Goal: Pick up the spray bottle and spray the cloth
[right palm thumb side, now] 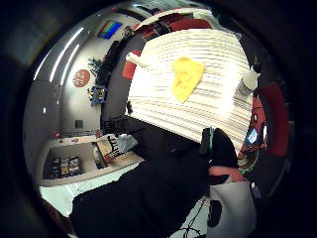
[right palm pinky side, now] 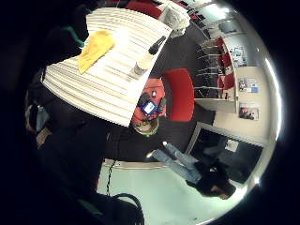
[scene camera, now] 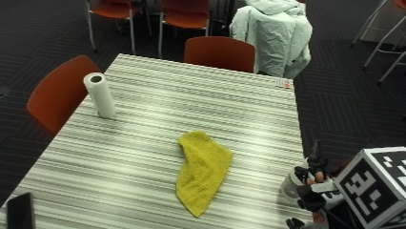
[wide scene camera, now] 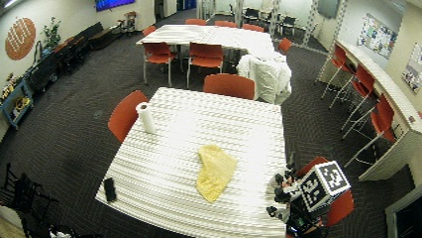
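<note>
1. The gloved right hand (scene camera: 312, 193) sits against the spray bottle (scene camera: 298, 183) at the near right edge of the surface (scene camera: 254, 114); whether its fingers are closed round it, I cannot tell.
2. The bottle stands so close to that edge that a nudge could tip it off.
3. The yellow cloth (scene camera: 202, 171) lies mid-surface, well apart; a spray from here may miss.
4. A paper towel roll (scene camera: 100, 95) stands upright near the far left edge.

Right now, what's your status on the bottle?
Gloved right hand beside spray bottle at table edge, grip unclear. Yellow cloth flat mid-table, apart from the bottle. Nothing between them.
</note>
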The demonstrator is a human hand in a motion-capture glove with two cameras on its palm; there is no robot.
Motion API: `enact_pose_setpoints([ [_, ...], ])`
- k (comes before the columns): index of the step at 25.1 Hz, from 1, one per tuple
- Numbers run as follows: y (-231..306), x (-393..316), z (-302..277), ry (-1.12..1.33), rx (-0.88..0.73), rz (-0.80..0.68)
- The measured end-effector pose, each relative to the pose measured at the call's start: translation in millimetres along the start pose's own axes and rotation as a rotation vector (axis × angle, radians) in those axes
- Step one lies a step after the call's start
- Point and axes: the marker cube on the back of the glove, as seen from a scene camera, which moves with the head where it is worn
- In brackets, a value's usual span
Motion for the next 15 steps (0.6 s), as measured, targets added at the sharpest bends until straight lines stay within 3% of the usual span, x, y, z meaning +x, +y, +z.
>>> enact_pose_setpoints([
  [15, -16.9, -4.8, -8.9, -0.017, 0.028, -0.007],
])
